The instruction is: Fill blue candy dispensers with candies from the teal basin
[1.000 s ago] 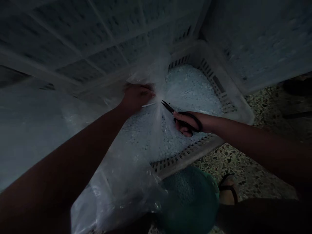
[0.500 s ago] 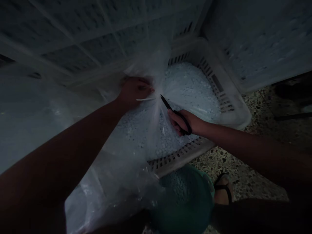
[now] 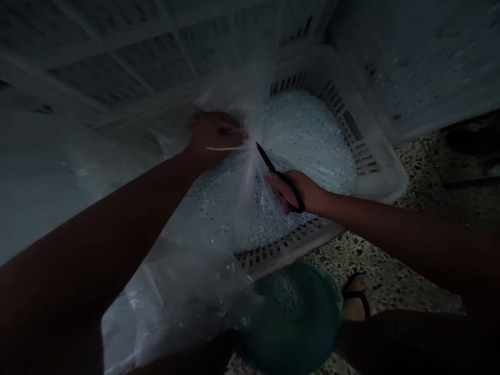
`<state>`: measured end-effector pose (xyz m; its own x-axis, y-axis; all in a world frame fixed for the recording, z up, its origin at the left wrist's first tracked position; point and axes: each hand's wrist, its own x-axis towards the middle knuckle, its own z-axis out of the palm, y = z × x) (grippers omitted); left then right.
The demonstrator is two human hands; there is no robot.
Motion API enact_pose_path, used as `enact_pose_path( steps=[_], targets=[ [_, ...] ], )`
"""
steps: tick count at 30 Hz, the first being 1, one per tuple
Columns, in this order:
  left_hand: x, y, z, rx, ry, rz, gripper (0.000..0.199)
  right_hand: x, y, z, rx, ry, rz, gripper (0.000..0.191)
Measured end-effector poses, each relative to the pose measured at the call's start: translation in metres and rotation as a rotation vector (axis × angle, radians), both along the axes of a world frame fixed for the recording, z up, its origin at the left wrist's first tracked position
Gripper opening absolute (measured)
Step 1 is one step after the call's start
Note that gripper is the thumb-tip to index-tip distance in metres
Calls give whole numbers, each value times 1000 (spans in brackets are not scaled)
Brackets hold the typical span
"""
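Observation:
A large clear plastic bag (image 3: 316, 140) full of small pale pieces lies in a white slotted crate (image 3: 385, 177). Its neck is gathered and bound with a thin white tie (image 3: 222, 149), whose loose end sticks out to the left. My left hand (image 3: 216, 133) is closed at the gathered neck, gripping the bag's plastic. In my right hand (image 3: 299, 190) is a pair of black-handled scissors (image 3: 269, 160), fingers wrapped round the handle. The scissors' tip points up and left, right beside the tied neck. The blades look closed together.
Below the crate stands a green bucket (image 3: 297, 323) with some pale pieces in it. Loose clear plastic (image 3: 175, 297) hangs at the lower left. Stacked crates (image 3: 148, 62) rise behind. A sandalled foot (image 3: 357, 299) rests on the speckled floor (image 3: 390, 265).
The view has shifted slightly, so the bag and hands sit a little higher in the picture. Both hands keep their holds; the scissors' tip stays near the tie.

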<state>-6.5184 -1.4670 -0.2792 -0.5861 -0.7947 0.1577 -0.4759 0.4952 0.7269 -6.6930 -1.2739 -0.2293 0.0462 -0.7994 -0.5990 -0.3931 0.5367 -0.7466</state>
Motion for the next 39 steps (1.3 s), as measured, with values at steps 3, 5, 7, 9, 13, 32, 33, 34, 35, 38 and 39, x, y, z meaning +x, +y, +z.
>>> enact_pose_path(
  steps=[3,5,7,9,13,32,33,34,35,38,39],
  targets=[
    [-2,0,3,-24,-23,-6,24,0,1,-5,1,9,-11,63],
    [-4,1,8,-22,-37,-3,22,1,1,-6,-7,33,-7,60],
    [-5,2,12,-8,-42,11,22,2,0,-2,-24,80,10,56],
    [-5,3,14,29,-48,22,26,2,-3,5,-15,126,33,53],
    [-1,2,9,37,9,28,40,1,-12,19,61,140,73,47],
    [-4,13,9,-33,-7,98,36,0,-17,16,-6,64,-10,43],
    [-3,13,8,-28,3,102,34,0,-16,16,-14,79,-7,43],
    [-3,13,8,-15,13,105,32,0,-15,15,-23,94,-4,42],
    [-2,13,8,0,27,107,30,0,-13,14,-30,102,-2,42],
    [-1,9,10,0,60,92,26,-1,-10,9,-104,78,17,42],
    [0,7,10,-16,53,58,25,-1,-9,7,-142,65,36,41]
  ],
)
